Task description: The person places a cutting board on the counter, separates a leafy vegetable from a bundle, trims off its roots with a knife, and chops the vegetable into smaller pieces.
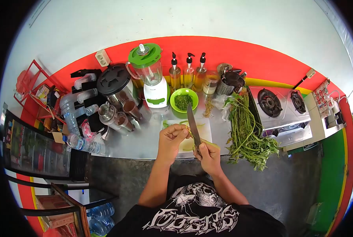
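Note:
Above the near edge of the metal counter, my right hand point(209, 157) is closed around a knife point(193, 125), its dark blade pointing up and away from me. My left hand point(171, 141) pinches a thin yellow-green strip point(190, 132) close beside the blade; its exact kind is too small to make out. Below both hands lies a white cutting board point(206, 127) with a few pale green pieces on it. Just beyond the knife tip sits a bright green bowl point(173, 103) holding chopped greens point(183, 102).
A bundle of long beans and leafy greens point(245, 136) hangs over the counter edge at right, beside a gas stove point(283, 112). A blender point(154, 85), pump bottles point(188, 75) and a large lidded pot point(115, 83) stand behind. Metal cups and plastic bottles point(83, 144) crowd the left.

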`<state>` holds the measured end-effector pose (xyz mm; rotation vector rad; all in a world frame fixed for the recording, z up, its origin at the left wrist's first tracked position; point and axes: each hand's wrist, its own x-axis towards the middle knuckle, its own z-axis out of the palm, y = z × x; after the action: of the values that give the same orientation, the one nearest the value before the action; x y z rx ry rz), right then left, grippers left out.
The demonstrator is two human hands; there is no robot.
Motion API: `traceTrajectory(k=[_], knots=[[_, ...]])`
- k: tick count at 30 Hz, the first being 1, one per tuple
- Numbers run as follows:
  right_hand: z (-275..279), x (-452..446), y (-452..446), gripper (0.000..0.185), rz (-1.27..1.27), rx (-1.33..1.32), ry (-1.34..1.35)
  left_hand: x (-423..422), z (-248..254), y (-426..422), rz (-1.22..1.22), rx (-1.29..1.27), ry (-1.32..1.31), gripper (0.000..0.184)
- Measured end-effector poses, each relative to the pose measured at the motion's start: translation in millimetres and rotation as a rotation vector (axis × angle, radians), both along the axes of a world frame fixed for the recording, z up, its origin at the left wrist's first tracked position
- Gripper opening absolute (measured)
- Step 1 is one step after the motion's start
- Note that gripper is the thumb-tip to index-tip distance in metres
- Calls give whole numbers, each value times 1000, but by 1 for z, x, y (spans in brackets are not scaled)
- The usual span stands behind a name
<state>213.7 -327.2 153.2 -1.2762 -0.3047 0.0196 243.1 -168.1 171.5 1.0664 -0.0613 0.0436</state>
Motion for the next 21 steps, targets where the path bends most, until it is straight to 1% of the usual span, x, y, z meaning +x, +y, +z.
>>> traceTrajectory(k=[2, 4, 5, 6, 8, 10, 13, 14, 16, 17, 20, 21], knots=[[-3, 0, -1, 40, -43, -55, 0, -1, -4, -6, 3, -85, 36, 13], [-2, -2, -1, 38, -87, -82, 26, -1, -12, -11, 11, -89, 116, 12], [0, -2, -2, 38, -93, -89, 38, -2, -15, -15, 3, -180, 133, 12], [1, -2, -3, 38, -98, -97, 50, -2, -15, -17, 0, -182, 132, 12], [-2, 0, -5, 38, -91, -119, 16, -2, -14, -21, -58, -320, 163, 12], [-2, -1, -6, 38, -89, -140, -11, -3, -16, -23, -56, -309, 201, 15], [3, -3, -4, 34, -88, -93, 25, -4, -18, -27, -81, -287, 244, 24], [6, -4, -3, 34, -101, -99, 17, -5, -21, -27, -101, -315, 244, 24], [9, -5, -2, 34, -121, -132, -3, -13, 2, -29, -155, -337, 285, 23], [7, -5, -1, 33, -130, -126, 18, -14, 4, -30, -136, -387, 322, 14], [-4, -5, 0, 31, -155, -122, 41, -11, -3, -31, -95, -376, 318, 14], [0, -5, 2, 29, -172, -120, 48, -12, -4, -29, -144, -395, 297, 13]])
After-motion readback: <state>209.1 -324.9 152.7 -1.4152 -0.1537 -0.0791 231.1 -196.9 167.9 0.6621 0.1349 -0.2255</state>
